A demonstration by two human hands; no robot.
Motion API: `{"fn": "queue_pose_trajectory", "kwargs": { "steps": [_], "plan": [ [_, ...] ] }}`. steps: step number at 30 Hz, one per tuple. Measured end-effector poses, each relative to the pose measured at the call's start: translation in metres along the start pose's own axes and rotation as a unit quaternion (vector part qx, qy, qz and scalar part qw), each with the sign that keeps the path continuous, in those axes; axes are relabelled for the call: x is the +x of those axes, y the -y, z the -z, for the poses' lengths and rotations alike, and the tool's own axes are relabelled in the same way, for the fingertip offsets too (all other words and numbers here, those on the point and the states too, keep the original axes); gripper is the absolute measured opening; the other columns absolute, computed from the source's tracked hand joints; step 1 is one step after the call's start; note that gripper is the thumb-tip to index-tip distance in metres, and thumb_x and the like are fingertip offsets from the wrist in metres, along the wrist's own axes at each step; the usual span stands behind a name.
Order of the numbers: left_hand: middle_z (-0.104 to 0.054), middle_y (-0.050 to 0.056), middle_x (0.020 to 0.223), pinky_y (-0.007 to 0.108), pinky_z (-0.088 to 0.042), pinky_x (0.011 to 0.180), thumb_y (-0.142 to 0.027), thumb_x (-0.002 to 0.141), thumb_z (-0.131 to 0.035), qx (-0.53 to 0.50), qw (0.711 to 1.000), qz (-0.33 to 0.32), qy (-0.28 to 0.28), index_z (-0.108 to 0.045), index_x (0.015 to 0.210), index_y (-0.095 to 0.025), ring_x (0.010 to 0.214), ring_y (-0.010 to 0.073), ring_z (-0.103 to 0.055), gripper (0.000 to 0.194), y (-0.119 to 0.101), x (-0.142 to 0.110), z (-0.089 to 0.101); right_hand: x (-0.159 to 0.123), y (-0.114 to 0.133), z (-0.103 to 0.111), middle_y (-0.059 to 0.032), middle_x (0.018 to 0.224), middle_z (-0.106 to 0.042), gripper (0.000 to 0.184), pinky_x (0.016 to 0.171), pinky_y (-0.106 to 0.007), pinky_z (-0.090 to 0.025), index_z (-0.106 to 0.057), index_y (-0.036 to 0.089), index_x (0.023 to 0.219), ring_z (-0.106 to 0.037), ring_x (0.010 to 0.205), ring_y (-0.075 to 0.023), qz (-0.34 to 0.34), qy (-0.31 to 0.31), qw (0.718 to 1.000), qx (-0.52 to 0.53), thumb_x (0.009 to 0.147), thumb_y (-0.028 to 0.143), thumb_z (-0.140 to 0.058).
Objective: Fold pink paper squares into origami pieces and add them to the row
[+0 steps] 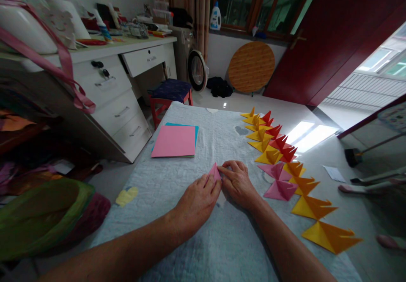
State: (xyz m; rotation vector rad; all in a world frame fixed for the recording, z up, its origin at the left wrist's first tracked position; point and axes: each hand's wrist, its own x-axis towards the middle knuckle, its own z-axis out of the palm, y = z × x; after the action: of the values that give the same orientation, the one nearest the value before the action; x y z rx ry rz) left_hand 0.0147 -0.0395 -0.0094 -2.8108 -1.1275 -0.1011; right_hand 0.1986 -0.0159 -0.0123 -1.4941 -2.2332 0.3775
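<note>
Your two bare forearms (127, 244) lie nearest the camera, reaching over a pale blue quilted cloth (203, 256) to a small pink folded-paper piece (215, 171) between your hands, its narrow point facing away from you. Your left hand (198, 197) has its grip closed over the near left side of the paper, fingers laid across it. Your right hand (238, 183) rests just beside it, index fingertip at the paper's right edge; whether that grip pinches the paper, you cannot tell from this view.

Beyond your left hand lies a stack of square paper sheets (174, 142), pink on top, blue showing behind. To your right, two rows run away from you: yellow folded-paper birds (269, 156) with pink folded-paper birds (281, 191) nearer, then red folded-paper birds (288, 151) with orange-yellow folded-paper birds (312, 208) nearer.
</note>
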Motion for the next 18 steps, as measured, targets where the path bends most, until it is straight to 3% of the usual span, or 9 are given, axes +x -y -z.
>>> {"fn": "queue_pose_trajectory", "kwargs": {
  "steps": [9,18],
  "plan": [
    [-0.063,0.015,0.121,0.038,-0.054,0.093,-0.007,0.091,-0.048,0.015,1.0,-0.007,0.004,-0.057,0.126,-0.007,0.109,0.0265,-0.059,0.036,0.0,0.001,0.001,-0.001,0.008,0.001,-0.0082,0.115,-0.061,0.031,0.103,-0.044,-0.03,-0.066,0.024,0.12,-0.046,0.109,-0.0257,0.021,0.013,0.998,-0.062,0.093,0.022,-0.049],
    [-0.055,0.011,0.141,0.04,-0.055,0.089,-0.005,0.089,-0.048,-0.004,0.999,0.017,0.049,-0.055,0.131,-0.013,0.11,0.0268,-0.058,0.044,-0.001,-0.001,0.003,-0.001,0.012,-0.002,-0.0083,0.115,-0.061,0.03,0.107,-0.045,-0.024,-0.062,0.022,0.122,-0.045,0.11,-0.0262,0.034,0.008,0.994,-0.108,0.096,0.027,-0.047]
  ]
}}
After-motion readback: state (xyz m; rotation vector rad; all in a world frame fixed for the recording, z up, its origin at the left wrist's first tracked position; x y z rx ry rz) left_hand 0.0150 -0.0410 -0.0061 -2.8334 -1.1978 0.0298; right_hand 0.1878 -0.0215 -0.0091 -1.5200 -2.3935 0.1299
